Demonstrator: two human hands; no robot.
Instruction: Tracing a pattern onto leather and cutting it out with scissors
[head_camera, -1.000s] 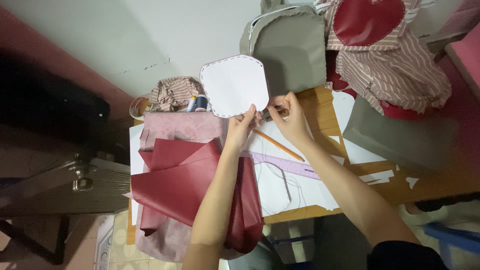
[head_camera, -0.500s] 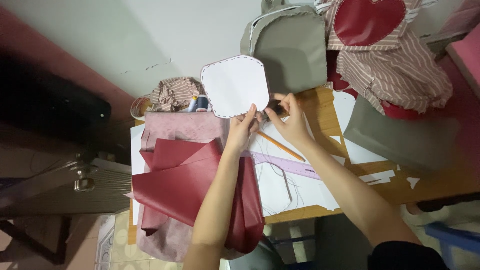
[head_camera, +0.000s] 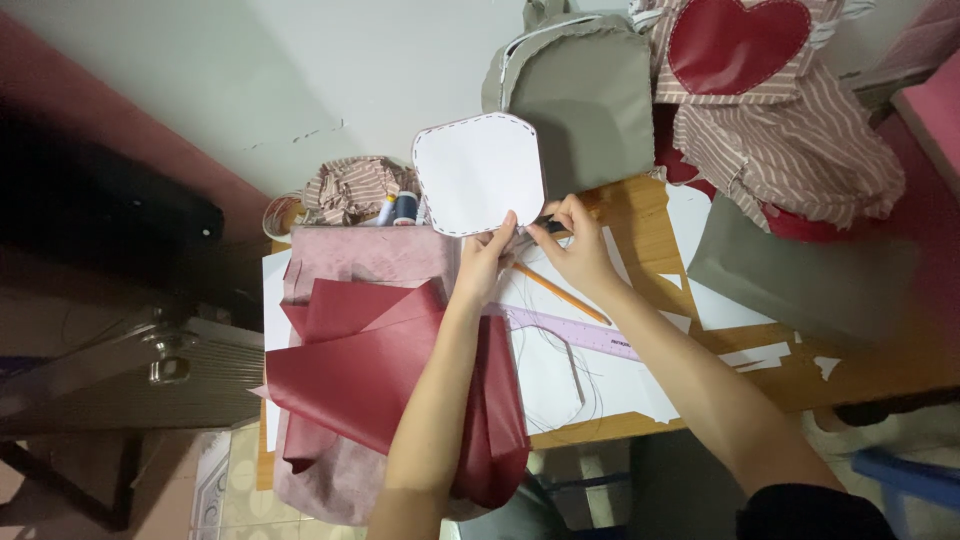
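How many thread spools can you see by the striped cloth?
2: a light spool and a dark blue spool, side by side just left of the white paper piece. More may be hidden.

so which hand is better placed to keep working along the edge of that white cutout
Right, probably. The right hand sits at the white cutout's lower right edge with a small dark tool, while the left hand pinches its bottom edge, steadying it.

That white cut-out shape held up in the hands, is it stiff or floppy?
The white cut-out is probably fairly stiff: pinched only at its lower edge by the left hand and right hand, it stands flat without drooping. It looks thin, so likely light and easily creased.
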